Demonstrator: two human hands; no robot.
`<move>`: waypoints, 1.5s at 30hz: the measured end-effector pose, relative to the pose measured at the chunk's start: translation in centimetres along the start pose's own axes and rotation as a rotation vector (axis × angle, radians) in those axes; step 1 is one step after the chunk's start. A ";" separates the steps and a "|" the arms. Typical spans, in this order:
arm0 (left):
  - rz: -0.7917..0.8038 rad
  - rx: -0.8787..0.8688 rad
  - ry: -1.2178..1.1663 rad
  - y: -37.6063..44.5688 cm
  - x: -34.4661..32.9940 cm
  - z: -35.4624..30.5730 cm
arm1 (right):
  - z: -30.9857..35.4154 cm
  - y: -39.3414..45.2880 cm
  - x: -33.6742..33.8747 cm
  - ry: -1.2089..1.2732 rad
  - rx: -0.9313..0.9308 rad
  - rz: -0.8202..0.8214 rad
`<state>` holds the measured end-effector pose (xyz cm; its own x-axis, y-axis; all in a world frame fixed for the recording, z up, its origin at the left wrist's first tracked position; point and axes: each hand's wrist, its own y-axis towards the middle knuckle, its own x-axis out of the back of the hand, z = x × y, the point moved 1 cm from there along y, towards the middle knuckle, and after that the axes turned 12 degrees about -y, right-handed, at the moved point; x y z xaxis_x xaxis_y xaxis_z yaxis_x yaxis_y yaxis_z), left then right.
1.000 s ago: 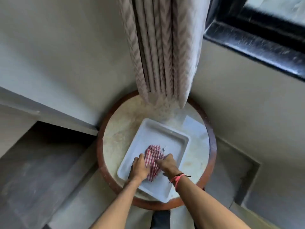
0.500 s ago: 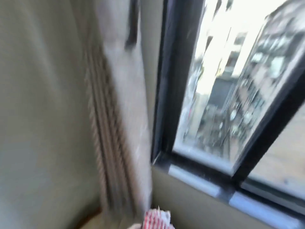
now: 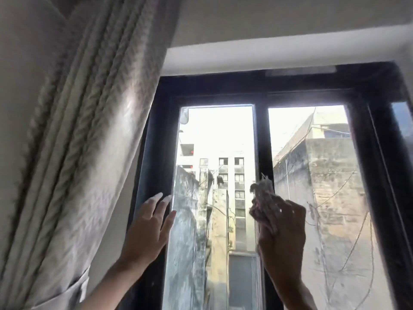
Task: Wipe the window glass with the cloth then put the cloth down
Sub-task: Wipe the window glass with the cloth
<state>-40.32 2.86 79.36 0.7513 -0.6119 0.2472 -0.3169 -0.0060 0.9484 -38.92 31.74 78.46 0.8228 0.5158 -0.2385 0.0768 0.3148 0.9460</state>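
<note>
Head view: both hands raised at a dark window frame (image 3: 260, 139); every place below is given from that frame's middle bar.
Step in hand: wiping looks just begun, cloth brought up to the glass (image 3: 214, 175).
Cloth (image 3: 262, 191): bunched, at the middle bar, about halfway up.
Right hand (image 3: 281, 229): fingers clamped round the cloth, over the middle bar and the edge of the right pane.
Left hand (image 3: 149, 229): fingers spread, holding nothing, on the frame's left post, left of the middle bar.
Next move: I judge it calls for pressing the cloth flat on a pane and sweeping across.
Count: two hands, one cloth, two full panes, one curtain (image 3: 73, 153) far left of the bar.
</note>
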 end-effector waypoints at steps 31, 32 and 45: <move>-0.116 -0.208 0.362 2.1 -10.5 9.4 | -0.3 -5.3 -16.7 -0.354 0.745 0.227; -0.123 -0.220 0.367 2.0 -10.4 9.5 | -0.8 -7.4 -15.9 -0.332 0.849 0.284; -0.110 -0.227 0.327 1.4 -10.5 9.3 | -6.0 -8.0 -12.4 -0.339 0.791 0.313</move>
<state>-53.99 1.96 76.21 0.9297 -0.3332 0.1572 -0.1161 0.1398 0.9833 -53.17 27.62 72.56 0.9827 0.1849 0.0128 0.0832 -0.5016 0.8611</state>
